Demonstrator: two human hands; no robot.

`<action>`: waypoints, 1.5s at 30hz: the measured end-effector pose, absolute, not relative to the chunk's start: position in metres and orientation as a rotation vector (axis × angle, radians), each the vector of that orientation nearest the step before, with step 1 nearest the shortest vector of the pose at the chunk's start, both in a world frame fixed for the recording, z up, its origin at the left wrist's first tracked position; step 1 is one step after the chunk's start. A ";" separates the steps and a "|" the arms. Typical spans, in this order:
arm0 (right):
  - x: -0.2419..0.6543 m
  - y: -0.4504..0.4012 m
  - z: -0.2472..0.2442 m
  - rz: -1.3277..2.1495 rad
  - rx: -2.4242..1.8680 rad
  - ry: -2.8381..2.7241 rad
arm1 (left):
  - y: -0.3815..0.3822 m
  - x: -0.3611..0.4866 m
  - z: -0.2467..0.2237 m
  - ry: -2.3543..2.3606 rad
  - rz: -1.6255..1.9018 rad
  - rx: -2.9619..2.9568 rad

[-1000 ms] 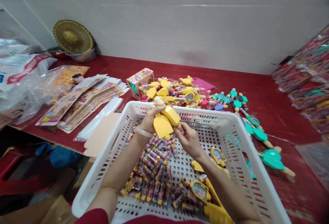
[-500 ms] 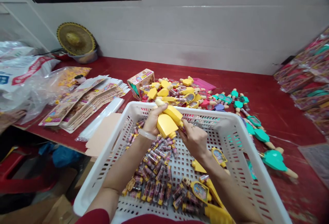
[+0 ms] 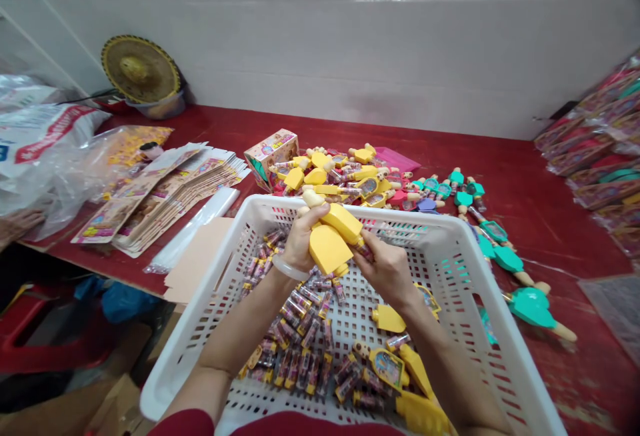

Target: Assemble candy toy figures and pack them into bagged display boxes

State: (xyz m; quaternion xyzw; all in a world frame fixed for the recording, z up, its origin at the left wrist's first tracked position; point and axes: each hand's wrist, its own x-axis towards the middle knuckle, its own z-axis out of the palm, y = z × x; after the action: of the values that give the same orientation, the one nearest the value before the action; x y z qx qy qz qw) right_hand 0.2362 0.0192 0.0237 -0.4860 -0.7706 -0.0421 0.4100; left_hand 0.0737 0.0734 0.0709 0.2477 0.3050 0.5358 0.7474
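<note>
One long red table (image 3: pixel 500 223) runs across the view, with a white perforated plastic basket (image 3: pixel 210 309) at its front edge. Beyond the basket lie stacks of printed cards (image 3: pixel 170 189), a heap of yellow plastic toy figures (image 3: pixel 330 179) beside a small printed cardboard box (image 3: pixel 271 159), and, further right, a loose row of teal plastic toy figures (image 3: pixel 533 307). Inside the basket, clear candy tubes (image 3: pixel 300 313) lie scattered across the floor among a few yellow parts. Above them, just inside the far rim, hangs a yellow plastic toy figure (image 3: pixel 335 239), its long axis slanting from a cream peg at upper left down to a clear tube at lower right. The left hand (image 3: pixel 305 239) is clenched around the cream end, a translucent bangle (image 3: pixel 287 268) on its wrist, while the right hand (image 3: pixel 385 269) grasps the tube end.
</note>
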 end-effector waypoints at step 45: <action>0.217 0.032 0.013 1.329 -1.089 -1.240 | 0.114 0.019 0.060 0.671 0.923 0.990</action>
State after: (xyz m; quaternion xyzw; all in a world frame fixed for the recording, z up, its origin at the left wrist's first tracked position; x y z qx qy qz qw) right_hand 0.2172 0.0323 0.0130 -0.4483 -0.5102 0.5471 0.4893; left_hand 0.0191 0.1137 0.0601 0.4491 0.3046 0.4191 0.7280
